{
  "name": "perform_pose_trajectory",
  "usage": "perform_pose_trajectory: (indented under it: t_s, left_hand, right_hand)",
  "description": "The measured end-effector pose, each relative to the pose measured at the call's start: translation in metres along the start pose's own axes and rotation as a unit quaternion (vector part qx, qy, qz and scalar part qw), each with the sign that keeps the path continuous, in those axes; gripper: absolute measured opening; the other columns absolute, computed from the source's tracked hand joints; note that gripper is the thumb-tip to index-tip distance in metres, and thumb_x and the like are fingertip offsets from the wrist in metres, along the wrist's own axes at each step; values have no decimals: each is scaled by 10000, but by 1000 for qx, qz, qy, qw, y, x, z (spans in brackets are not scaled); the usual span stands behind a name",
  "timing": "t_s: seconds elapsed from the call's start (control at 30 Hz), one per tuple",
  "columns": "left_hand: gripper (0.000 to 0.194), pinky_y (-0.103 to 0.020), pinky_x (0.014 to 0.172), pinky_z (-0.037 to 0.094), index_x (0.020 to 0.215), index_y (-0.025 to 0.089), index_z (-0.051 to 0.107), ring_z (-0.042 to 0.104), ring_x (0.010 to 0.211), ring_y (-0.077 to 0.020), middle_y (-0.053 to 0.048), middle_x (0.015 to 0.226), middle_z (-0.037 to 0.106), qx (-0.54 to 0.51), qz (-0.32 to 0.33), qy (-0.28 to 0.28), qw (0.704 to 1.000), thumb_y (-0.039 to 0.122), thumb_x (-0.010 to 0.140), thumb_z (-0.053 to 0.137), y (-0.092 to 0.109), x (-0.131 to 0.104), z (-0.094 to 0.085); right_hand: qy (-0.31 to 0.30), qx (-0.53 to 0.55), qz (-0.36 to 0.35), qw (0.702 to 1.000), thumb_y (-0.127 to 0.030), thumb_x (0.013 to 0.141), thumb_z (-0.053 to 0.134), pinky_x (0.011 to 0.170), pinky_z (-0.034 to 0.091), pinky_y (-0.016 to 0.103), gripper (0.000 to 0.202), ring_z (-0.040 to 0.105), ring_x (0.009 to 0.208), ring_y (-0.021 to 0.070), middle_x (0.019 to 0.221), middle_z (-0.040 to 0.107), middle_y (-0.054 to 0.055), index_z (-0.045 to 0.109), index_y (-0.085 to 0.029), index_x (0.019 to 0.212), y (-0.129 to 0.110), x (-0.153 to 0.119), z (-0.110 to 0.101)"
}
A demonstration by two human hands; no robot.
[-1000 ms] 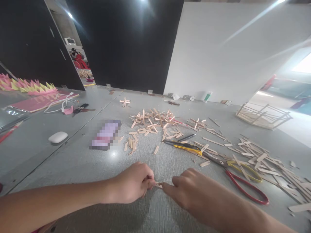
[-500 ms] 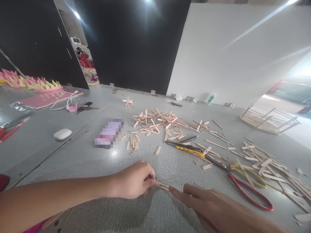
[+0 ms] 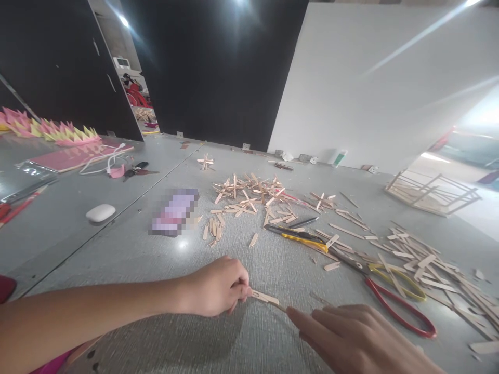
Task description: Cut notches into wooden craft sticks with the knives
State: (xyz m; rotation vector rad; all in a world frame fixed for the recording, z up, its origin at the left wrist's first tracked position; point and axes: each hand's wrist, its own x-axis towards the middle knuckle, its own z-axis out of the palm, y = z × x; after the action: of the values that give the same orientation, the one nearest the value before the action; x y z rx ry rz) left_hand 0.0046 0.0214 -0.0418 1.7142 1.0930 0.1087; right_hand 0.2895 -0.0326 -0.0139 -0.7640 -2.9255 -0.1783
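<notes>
My left hand is closed in a pinch around one end of a short, flat wooden craft stick with dark marks on it. A thinner wooden strip runs from the stick's free end to the fingertips of my right hand. Those fingers are held together, pointing left, and appear to grip the strip's end; the thumb is hidden. Beyond my hands lies one loose cut stick piece. Scissors with red and yellow handles rest to the right, beside a yellow-and-black utility knife.
Star-shaped stick assemblies and loose pieces are heaped ahead. More sticks are scattered right, near a stick frame. A blurred-out phone-like object, a white case and keys lie left. Upright black and white panels stand behind.
My right hand has moved right and slightly down, away from my left hand. More of the stick and the thin strip now show between them. My left hand has hardly moved.
</notes>
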Motion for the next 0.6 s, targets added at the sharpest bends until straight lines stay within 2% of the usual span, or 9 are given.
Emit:
perform_pose_trajectory:
  t_s: [0.07,0.17,0.23,0.33,0.4,0.5,0.53,0.6]
  left_hand:
    - [263,-187,368,364,669,189,569,470,360,-93,37,531,564,1,10,-4,1000,266,920,547,0,0,-1]
    - [295,-188,394,390,653,186,562,487,369,-93,35,525,558,3,24,-14,1000,269,936,539,1,0,-3]
    - [312,-190,400,399,637,186,555,484,372,-94,34,518,550,5,31,-17,999,269,937,539,1,0,-4]
    - [323,-193,388,389,619,191,540,470,366,-97,35,499,529,10,41,-14,999,268,933,531,3,-1,-4]
    - [319,-192,392,385,613,192,532,475,367,-95,35,499,532,13,47,-10,999,257,926,529,5,-1,-4]
    - [321,-191,400,384,604,192,527,473,359,-89,38,497,541,14,50,-10,999,241,920,527,4,-2,-4]
    - [317,-189,398,383,605,191,528,471,354,-88,40,495,540,14,49,-11,999,236,919,526,4,-1,-4]
    - [297,-185,389,378,617,192,533,465,348,-87,45,495,533,13,48,-11,999,223,912,525,3,-1,-3]
  right_hand:
    - [-19,-17,-22,999,-63,1019,386,543,410,328,394,603,552,168,717,643,-12,504,-115,1391,3,1,3]
    - [-39,-45,-46,997,-12,948,441,518,363,337,543,570,509,161,680,612,-34,421,-72,1487,6,2,6]
    - [-44,-71,-57,995,-5,908,482,500,349,339,560,565,497,152,683,631,-30,452,-50,1466,2,7,2]
    - [-48,-110,-62,991,-87,920,542,459,317,361,456,552,463,157,650,653,-27,560,-55,1375,-10,24,-11]
    - [-44,-118,-69,990,-165,923,595,429,262,369,328,521,433,158,592,634,-28,669,-105,1237,-17,41,-22]
    - [-79,-121,-82,986,-162,810,728,418,168,368,154,469,406,139,553,613,-34,742,-184,962,-17,58,-34]
    - [-98,-114,-86,985,-134,768,751,421,154,369,196,458,402,134,561,617,-39,739,-184,957,-13,60,-34]
    - [-121,-90,-89,984,-67,766,718,424,159,368,379,449,396,136,582,623,-48,704,-135,1139,-3,52,-27]
